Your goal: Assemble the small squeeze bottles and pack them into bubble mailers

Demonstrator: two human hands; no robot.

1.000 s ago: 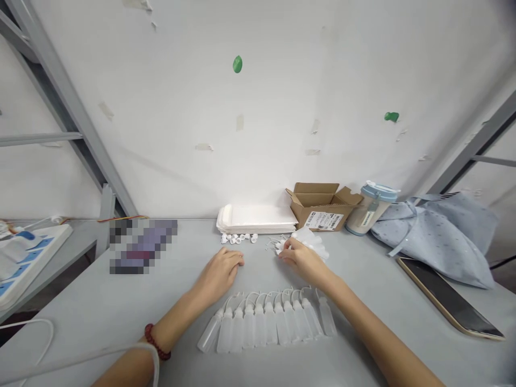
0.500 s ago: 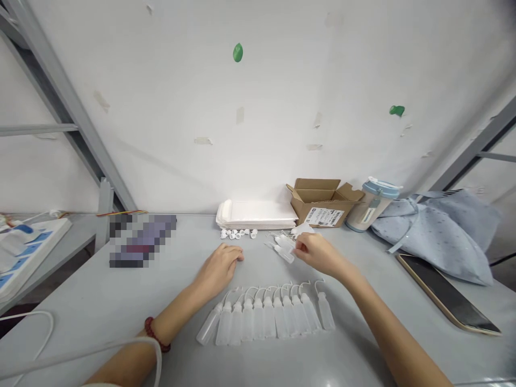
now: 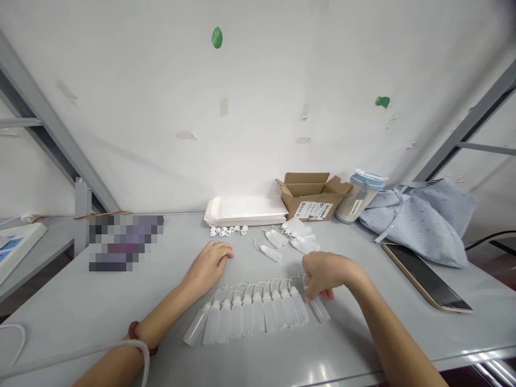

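A row of several translucent plastic squeeze bottles [image 3: 258, 314] with thin bent nozzle tubes lies side by side in front of me. At the row's right end, my right hand [image 3: 327, 271] has its fingers closed around the upper part of the last squeeze bottle [image 3: 321, 312], partly hiding it. My left hand [image 3: 207, 266] rests palm down on the table behind the row's left part, fingers loosely extended and holding nothing. Farther back lies a loose heap of similar bottles [image 3: 296, 230], with a single bottle [image 3: 270, 253] a little nearer me.
Small white caps [image 3: 228, 231] lie before a stack of white padded envelopes [image 3: 250, 209]. An open cardboard box [image 3: 312, 201], a blue-lidded tumbler [image 3: 358, 199], a light blue cloth bag [image 3: 419, 215] and a phone [image 3: 425, 277] stand or lie to the right. A white cable [image 3: 88, 352] crosses my left forearm.
My right hand has come from the heap of bottles toward me, to the bottle at the row's right end. The left hand stays on the table. The view has shifted slightly.
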